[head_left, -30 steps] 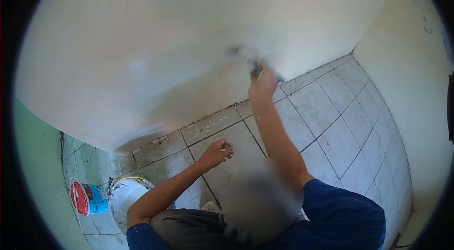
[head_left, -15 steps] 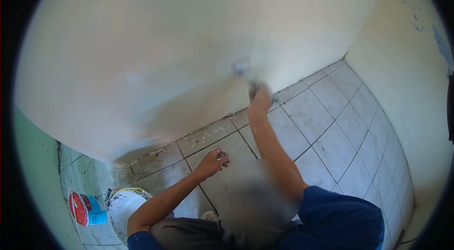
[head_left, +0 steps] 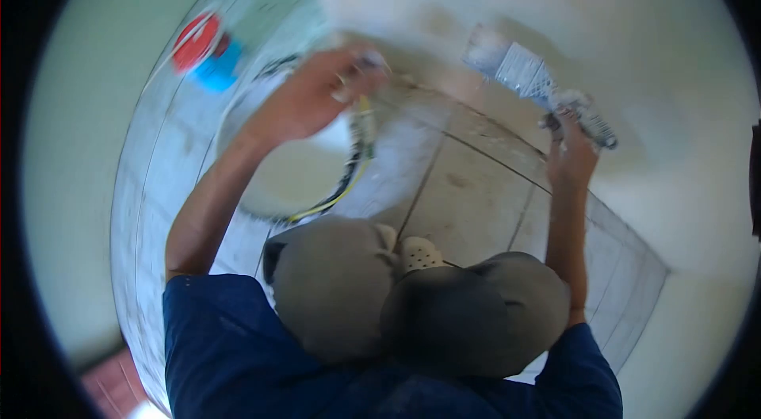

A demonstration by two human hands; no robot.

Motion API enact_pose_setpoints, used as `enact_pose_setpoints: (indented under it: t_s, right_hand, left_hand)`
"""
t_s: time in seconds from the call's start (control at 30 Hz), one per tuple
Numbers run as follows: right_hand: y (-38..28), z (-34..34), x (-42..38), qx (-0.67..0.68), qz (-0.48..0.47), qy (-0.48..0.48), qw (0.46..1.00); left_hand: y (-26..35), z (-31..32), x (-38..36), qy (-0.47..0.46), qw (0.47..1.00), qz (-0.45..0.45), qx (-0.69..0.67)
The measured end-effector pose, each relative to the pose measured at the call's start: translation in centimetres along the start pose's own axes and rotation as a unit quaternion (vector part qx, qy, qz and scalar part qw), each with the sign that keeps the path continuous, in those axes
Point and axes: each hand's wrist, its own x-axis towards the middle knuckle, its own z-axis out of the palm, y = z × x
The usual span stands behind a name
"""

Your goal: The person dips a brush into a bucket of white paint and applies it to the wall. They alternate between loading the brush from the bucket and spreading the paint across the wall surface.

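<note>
My right hand (head_left: 572,151) is wrapped round the handle of a wide paintbrush (head_left: 523,70), raised in front of the pale wall. White paint coats the brush's metal band and handle, and its bristles point up and left. My left hand (head_left: 329,86) is over the far side of a bucket (head_left: 354,173) of white paint (head_left: 289,177), on the floor to my left. Motion smears its curled fingers, and I cannot tell whether they hold anything. A yellow strip runs along the bucket's dark, paint-spattered rim.
Beyond the bucket lies a tipped blue and red tub (head_left: 216,62) with a white handle. The wall (head_left: 658,38) meets the tiled floor (head_left: 468,181) along a stained, paint-spotted edge. My bent knees and a light perforated shoe (head_left: 420,254) are close below.
The view has swung left toward the bucket. My right hand has brought the brush away from its lower spot on the wall, and my left hand has moved from above the tiles to over the bucket.
</note>
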Motion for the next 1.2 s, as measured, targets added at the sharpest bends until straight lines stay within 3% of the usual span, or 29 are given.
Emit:
enact_pose_setpoints:
  t_s: [0.03,0.1,0.13,0.2,0.3,0.4,0.43,0.53,0.63,0.67,0.73,0.83,0.97,1.07,1.2]
  right_hand:
    - [-1.2,3.3,1.2,0.013,-0.037,-0.096,0.995]
    - [-2.5,9.1,2.2,-0.090,-0.040,-0.276,0.956]
    - [-2.4,11.7,2.4,-0.142,-0.048,-0.358,0.922]
    - [0.7,16.6,2.6,-0.098,-0.078,-0.496,0.859]
    - [5.4,22.0,1.2,-0.140,-0.099,-0.609,0.774]
    - [8.5,25.1,-1.0,-0.260,-0.103,-0.636,0.719]
    - [9.4,25.5,-1.4,-0.303,-0.107,-0.634,0.704]
    - [11.4,24.7,-2.3,-0.305,-0.118,-0.556,0.764]
    - [10.5,23.7,0.1,-0.185,0.130,-0.575,0.786]
    - [9.9,22.9,0.9,-0.149,0.184,-0.534,0.812]
    - [8.4,21.0,2.3,-0.071,0.281,-0.438,0.851]
    - [10.6,16.5,3.5,0.126,0.403,-0.364,0.830]
    - [5.9,7.6,1.7,0.229,0.414,-0.149,0.868]
    - [3.0,-0.8,-0.8,0.295,0.307,0.052,0.903]
    - [-2.2,-11.5,-5.2,0.269,0.090,0.300,0.911]
  left_hand:
    - [-2.8,-1.9,-1.7,0.067,0.998,0.009,-0.010]
    - [-6.3,-4.5,-6.8,0.216,0.975,-0.061,0.009]
    - [-7.9,-5.1,-9.1,0.249,0.961,-0.109,0.048]
    - [-10.3,-5.3,-12.9,0.307,0.922,-0.200,0.123]
    - [-12.0,-3.4,-17.4,0.324,0.879,-0.271,0.222]
    - [-17.3,-0.7,-20.0,0.364,0.869,-0.330,0.060]
    - [-15.9,-0.7,-19.2,0.347,0.858,-0.373,-0.069]
    - [-16.4,-0.5,-17.2,0.384,0.844,-0.374,-0.030]
    - [-14.9,-1.7,-14.1,0.379,0.876,-0.265,0.137]
    - [-13.3,-2.1,-12.6,0.376,0.881,-0.227,0.175]
    - [-11.3,-2.5,-9.9,0.358,0.908,-0.160,0.146]
    - [-8.3,-2.5,-5.6,0.327,0.937,-0.100,0.066]
    - [-1.7,-1.1,0.9,0.284,0.957,0.059,-0.013]
    - [5.1,1.9,6.2,0.222,0.953,0.109,-0.178]
    - [12.7,6.7,12.7,0.132,0.955,0.180,-0.196]
